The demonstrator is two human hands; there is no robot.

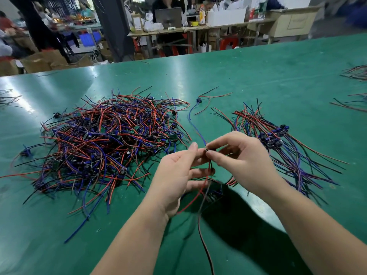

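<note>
Above the green table (248, 80), my right hand (242, 161) pinches a small wired module (210, 150) between thumb and forefinger. Red, black and blue wires hang from the module. My left hand (178, 175) is just left of it, its fingers curled round the red and black wires (200, 195), which trail down toward me. A big tangled pile of the same wired modules (103, 147) lies to the left. To the right lies a neater bundle (278, 139) with its wires running roughly parallel.
A single wired module (199, 100) lies alone at mid-table. More wire bundles sit at the right edge (355, 73) and left edge (8, 97). Beyond the table are benches with a laptop (168, 17), boxes, and several people.
</note>
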